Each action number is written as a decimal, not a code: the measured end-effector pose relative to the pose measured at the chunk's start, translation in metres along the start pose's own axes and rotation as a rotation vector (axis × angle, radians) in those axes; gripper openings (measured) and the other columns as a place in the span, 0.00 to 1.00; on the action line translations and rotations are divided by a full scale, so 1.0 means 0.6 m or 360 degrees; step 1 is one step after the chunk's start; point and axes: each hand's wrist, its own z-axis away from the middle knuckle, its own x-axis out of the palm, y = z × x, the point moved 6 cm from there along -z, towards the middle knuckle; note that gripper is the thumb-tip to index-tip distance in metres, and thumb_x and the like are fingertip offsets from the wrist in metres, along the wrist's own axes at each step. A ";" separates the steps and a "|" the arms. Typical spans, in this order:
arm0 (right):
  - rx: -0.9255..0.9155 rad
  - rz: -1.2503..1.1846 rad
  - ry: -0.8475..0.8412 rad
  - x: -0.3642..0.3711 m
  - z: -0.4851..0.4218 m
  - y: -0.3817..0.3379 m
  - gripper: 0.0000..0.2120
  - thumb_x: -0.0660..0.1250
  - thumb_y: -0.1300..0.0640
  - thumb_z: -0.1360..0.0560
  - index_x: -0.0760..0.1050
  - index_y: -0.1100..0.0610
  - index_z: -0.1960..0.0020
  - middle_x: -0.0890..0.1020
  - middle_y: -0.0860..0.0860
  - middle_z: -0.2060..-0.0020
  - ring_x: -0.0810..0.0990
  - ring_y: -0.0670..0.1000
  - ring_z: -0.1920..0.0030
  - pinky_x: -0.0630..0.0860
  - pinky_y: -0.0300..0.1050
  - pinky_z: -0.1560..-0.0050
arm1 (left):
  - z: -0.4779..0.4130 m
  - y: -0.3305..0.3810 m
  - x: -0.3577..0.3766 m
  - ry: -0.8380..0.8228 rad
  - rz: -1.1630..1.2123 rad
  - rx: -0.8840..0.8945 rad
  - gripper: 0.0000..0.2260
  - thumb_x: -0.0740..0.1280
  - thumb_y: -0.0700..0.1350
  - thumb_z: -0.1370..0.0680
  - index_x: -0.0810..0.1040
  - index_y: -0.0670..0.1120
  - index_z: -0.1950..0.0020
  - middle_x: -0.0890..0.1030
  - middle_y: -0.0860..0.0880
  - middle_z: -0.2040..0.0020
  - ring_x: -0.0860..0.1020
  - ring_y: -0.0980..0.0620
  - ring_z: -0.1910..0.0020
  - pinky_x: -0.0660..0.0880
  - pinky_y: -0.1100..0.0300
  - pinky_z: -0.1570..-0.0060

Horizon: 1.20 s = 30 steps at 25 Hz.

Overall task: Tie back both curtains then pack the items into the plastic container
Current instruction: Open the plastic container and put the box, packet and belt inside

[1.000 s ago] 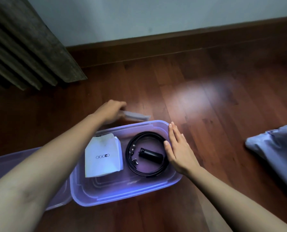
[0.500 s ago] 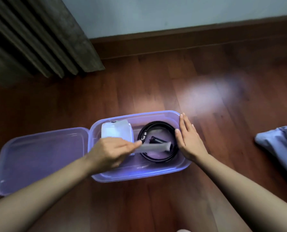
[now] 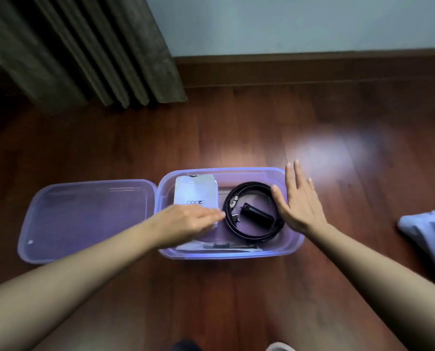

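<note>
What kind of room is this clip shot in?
Likely a home room, perhaps a bedroom: wooden floor with a skirting board, a floor-length curtain, and bluish fabric at the right edge.

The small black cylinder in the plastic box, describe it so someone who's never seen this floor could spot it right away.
On the wooden floor sits an open purple-tinted plastic container, its lid lying flat to its left. In the container's right half lies a coiled black cable. The black cylinder lies inside that coil, the only short, solid, tube-shaped item, unlike the flat white packet beside the coil.
</note>
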 end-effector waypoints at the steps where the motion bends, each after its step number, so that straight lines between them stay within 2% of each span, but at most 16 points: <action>1: -0.0069 -0.0015 0.0023 -0.018 -0.015 -0.027 0.41 0.38 0.34 0.29 0.43 0.57 0.23 0.43 0.55 0.23 0.44 0.53 0.23 0.43 0.49 0.25 | 0.009 -0.023 -0.023 0.0081 -0.0021 -0.0114 0.15 0.55 0.43 0.22 0.79 0.43 0.43 0.85 0.46 0.50 0.84 0.49 0.59 0.79 0.59 0.68; 3: -0.0226 -0.0030 0.0092 -0.052 -0.049 -0.101 0.40 0.40 0.34 0.28 0.44 0.57 0.23 0.44 0.55 0.23 0.44 0.53 0.23 0.43 0.49 0.26 | 0.039 -0.074 -0.066 0.0146 -0.0086 -0.0328 0.21 0.51 0.49 0.18 0.82 0.41 0.47 0.85 0.45 0.51 0.84 0.48 0.58 0.78 0.58 0.64; 6: -0.0427 -0.0087 0.0125 -0.072 -0.090 -0.240 0.35 0.49 0.39 0.22 0.45 0.58 0.23 0.45 0.56 0.23 0.44 0.54 0.23 0.44 0.50 0.26 | 0.118 -0.153 -0.114 0.0120 -0.0038 -0.0774 0.18 0.57 0.48 0.23 0.81 0.38 0.46 0.84 0.43 0.49 0.84 0.46 0.54 0.80 0.55 0.56; 9: -0.0609 -0.0203 0.0117 -0.045 -0.101 -0.405 0.34 0.52 0.41 0.21 0.46 0.59 0.24 0.46 0.57 0.23 0.44 0.54 0.23 0.43 0.50 0.25 | 0.234 -0.226 -0.151 0.0179 -0.0029 -0.1281 0.20 0.57 0.50 0.23 0.80 0.38 0.43 0.83 0.40 0.46 0.82 0.44 0.49 0.77 0.55 0.49; 13: -0.0482 -0.0457 -0.0068 0.077 -0.048 -0.542 0.35 0.53 0.42 0.21 0.46 0.61 0.24 0.47 0.59 0.23 0.45 0.56 0.23 0.44 0.50 0.26 | 0.405 -0.294 -0.134 0.0084 0.0023 -0.2005 0.17 0.63 0.46 0.21 0.74 0.39 0.35 0.78 0.38 0.38 0.77 0.40 0.40 0.72 0.51 0.41; 16: -0.0422 -0.0295 -0.0370 0.188 0.009 -0.570 0.36 0.50 0.40 0.21 0.43 0.61 0.24 0.42 0.61 0.24 0.42 0.57 0.23 0.41 0.50 0.25 | 0.488 -0.301 -0.091 -0.0026 0.0074 -0.2293 0.21 0.62 0.48 0.21 0.71 0.37 0.33 0.76 0.35 0.37 0.75 0.36 0.40 0.71 0.49 0.43; 19: -0.0368 -0.0129 -0.0561 0.251 0.024 -0.567 0.37 0.49 0.39 0.21 0.39 0.62 0.24 0.38 0.62 0.25 0.38 0.58 0.24 0.39 0.51 0.26 | 0.547 -0.303 -0.034 -0.0212 0.0195 -0.2615 0.29 0.60 0.53 0.20 0.61 0.33 0.28 0.67 0.33 0.30 0.67 0.36 0.32 0.65 0.49 0.35; 22: -0.0352 -0.0004 -0.0672 0.282 0.023 -0.558 0.39 0.52 0.39 0.22 0.38 0.62 0.24 0.36 0.62 0.25 0.37 0.59 0.24 0.40 0.54 0.26 | 0.595 -0.311 0.013 -0.0287 0.0329 -0.2840 0.36 0.59 0.58 0.22 0.54 0.33 0.26 0.62 0.33 0.28 0.63 0.34 0.30 0.62 0.46 0.32; 25: -0.0290 0.0079 -0.0833 0.308 0.023 -0.539 0.43 0.57 0.39 0.23 0.37 0.62 0.25 0.35 0.62 0.26 0.35 0.60 0.25 0.42 0.56 0.26 | 0.613 -0.313 0.039 -0.0272 0.0418 -0.2919 0.37 0.61 0.58 0.23 0.53 0.34 0.26 0.63 0.34 0.28 0.65 0.34 0.31 0.64 0.46 0.33; 27: -0.0296 0.0134 -0.0909 0.320 0.023 -0.533 0.45 0.60 0.40 0.24 0.36 0.61 0.25 0.33 0.61 0.26 0.34 0.60 0.25 0.43 0.59 0.26 | 0.618 -0.321 0.045 -0.0250 0.0387 -0.2879 0.33 0.63 0.57 0.24 0.62 0.34 0.29 0.69 0.33 0.32 0.69 0.35 0.35 0.68 0.47 0.37; 29: -0.0283 0.0142 -0.0935 0.326 0.026 -0.532 0.47 0.62 0.41 0.25 0.34 0.59 0.25 0.31 0.58 0.26 0.32 0.57 0.25 0.48 0.68 0.30 | 0.623 -0.332 0.043 -0.0213 0.0387 -0.2815 0.27 0.66 0.58 0.25 0.73 0.36 0.38 0.77 0.35 0.41 0.75 0.36 0.43 0.72 0.49 0.46; 30: -0.0258 0.0108 -0.0947 0.328 0.026 -0.532 0.47 0.63 0.41 0.26 0.33 0.58 0.25 0.30 0.55 0.26 0.30 0.55 0.26 0.51 0.73 0.34 | 0.626 -0.336 0.040 -0.0200 0.0394 -0.2809 0.25 0.67 0.58 0.26 0.76 0.37 0.42 0.79 0.36 0.44 0.77 0.36 0.46 0.73 0.50 0.49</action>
